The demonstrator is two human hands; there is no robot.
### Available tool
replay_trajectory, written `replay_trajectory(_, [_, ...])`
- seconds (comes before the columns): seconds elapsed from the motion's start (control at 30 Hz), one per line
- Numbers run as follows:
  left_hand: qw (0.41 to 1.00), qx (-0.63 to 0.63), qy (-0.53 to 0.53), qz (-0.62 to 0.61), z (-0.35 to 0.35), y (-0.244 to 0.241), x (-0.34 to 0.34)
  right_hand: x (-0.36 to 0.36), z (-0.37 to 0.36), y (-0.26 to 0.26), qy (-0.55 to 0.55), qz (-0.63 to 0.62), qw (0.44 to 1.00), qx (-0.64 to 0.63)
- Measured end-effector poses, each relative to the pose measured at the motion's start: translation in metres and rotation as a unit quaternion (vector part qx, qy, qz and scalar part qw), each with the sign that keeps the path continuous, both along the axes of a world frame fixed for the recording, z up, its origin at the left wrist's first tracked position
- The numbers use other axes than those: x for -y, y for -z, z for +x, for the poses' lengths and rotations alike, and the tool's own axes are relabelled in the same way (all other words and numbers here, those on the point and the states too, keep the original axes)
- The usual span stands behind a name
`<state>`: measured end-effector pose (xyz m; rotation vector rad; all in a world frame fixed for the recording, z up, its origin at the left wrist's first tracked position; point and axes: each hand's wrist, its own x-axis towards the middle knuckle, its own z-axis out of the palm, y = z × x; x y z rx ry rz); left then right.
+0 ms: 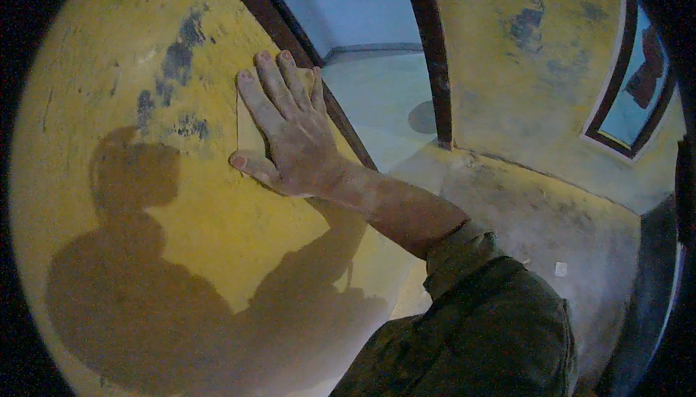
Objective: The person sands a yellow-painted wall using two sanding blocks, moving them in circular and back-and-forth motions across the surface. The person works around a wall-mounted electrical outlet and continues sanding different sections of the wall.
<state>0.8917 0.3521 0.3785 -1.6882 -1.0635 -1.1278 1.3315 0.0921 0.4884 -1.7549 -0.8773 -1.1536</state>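
Note:
My right hand [302, 125] presses flat, fingers spread, on a pale paper sheet [250, 130] against the yellow wall [217, 234]. The sheet looks like sandpaper, but its face against the wall is hidden. Its straight left edge shows beside my index finger and thumb, and a corner shows near the little finger. Whitish dust coats the back of the hand. Dark grey patches [179, 60] mark the wall up and left of my fingertips. My left hand is out of view.
A dark brown door frame [435, 60] stands just past my hand, with a pale floor [370, 92] beyond it. On the right, a patchy yellow wall [489, 87] holds a dark-framed window [625, 103]. A small white object [561, 269] lies on the dusty floor [592, 244].

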Motion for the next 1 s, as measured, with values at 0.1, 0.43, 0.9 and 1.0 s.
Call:
replay_trajectory(0.1, [1.0,0.005,0.001,0.01,0.015,0.006,-0.005,-0.008,0.012,0.025,-0.009,0.009,0.999,-0.033])
replay_trajectory(0.43, [0.998,-0.011,-0.032,0.044,0.008,0.001,-0.001,0.006,0.02,0.142,0.006,-0.003,0.996,-0.089])
replay_trajectory(0.9, [0.98,-0.073,-0.096,0.156,-0.013,0.001,-0.024,0.007,0.0,0.269,0.025,-0.056,0.974,-0.219])
replay_trajectory(1.0, [0.985,-0.071,-0.1,0.123,0.028,-0.046,0.05,0.005,0.028,0.137,-0.011,0.01,0.996,-0.087])
